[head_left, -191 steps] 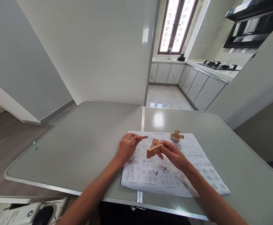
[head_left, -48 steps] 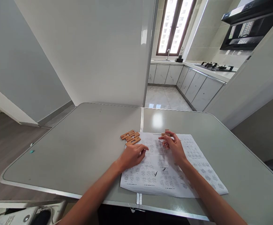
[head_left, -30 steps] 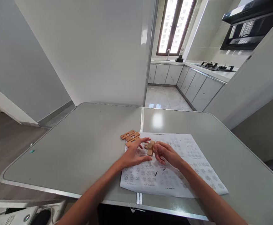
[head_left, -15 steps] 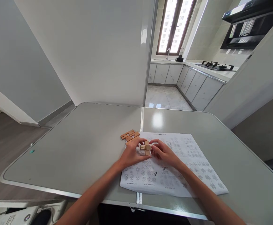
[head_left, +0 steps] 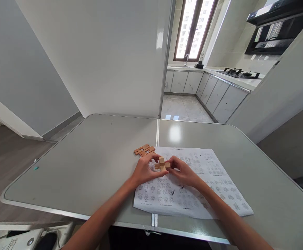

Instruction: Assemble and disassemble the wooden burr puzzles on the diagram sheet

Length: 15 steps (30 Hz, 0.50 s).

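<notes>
A small cross-shaped wooden burr puzzle (head_left: 162, 164) of interlocking light wood bars is held above the printed sheet (head_left: 193, 205). My left hand (head_left: 144, 171) grips it from the left, thumb below and fingers above. From the right, the closed fingertips of my right hand (head_left: 183, 172) press on the end of one bar. Just beyond my left hand, several notched orange-brown wooden pieces (head_left: 144, 150) lie on the table, partly covered by the fingers.
The grey folding table (head_left: 101, 149) has a metal seam down its middle. A small green bit (head_left: 36, 168) lies near its left edge. Behind the table, a doorway opens onto a kitchen counter (head_left: 226, 81).
The wooden puzzle has turned in the fingers, so its bars now point in different directions. My right hand's fingers have closed in on its right side.
</notes>
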{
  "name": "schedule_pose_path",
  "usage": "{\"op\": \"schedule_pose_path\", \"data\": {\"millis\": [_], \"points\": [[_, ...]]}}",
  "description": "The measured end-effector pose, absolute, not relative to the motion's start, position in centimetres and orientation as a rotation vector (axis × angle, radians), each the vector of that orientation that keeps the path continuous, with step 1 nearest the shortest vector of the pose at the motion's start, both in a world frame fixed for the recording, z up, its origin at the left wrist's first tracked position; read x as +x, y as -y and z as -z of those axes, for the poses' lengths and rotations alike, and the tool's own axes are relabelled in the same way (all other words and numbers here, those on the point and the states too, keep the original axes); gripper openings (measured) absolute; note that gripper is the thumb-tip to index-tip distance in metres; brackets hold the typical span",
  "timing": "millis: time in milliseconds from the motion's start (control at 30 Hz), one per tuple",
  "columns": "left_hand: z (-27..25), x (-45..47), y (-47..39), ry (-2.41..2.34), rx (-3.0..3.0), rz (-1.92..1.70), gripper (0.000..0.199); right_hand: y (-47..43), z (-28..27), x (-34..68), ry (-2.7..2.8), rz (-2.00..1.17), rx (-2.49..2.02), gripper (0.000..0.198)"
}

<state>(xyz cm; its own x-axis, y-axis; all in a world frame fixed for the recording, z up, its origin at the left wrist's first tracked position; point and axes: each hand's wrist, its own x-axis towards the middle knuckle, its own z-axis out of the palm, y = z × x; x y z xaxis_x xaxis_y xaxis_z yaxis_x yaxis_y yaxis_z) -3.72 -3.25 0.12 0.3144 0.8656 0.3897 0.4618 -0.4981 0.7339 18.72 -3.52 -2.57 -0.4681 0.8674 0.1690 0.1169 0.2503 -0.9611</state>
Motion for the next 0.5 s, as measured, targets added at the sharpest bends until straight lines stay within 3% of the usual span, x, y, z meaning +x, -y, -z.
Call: {"op": "schedule_pose_path", "data": {"millis": [500], "points": [[-0.59,-3.87,2.95,-1.093,1.829,-0.955,0.059,3.82,2.31,18.64,1.735,-1.100,-1.052,0.029]]}}
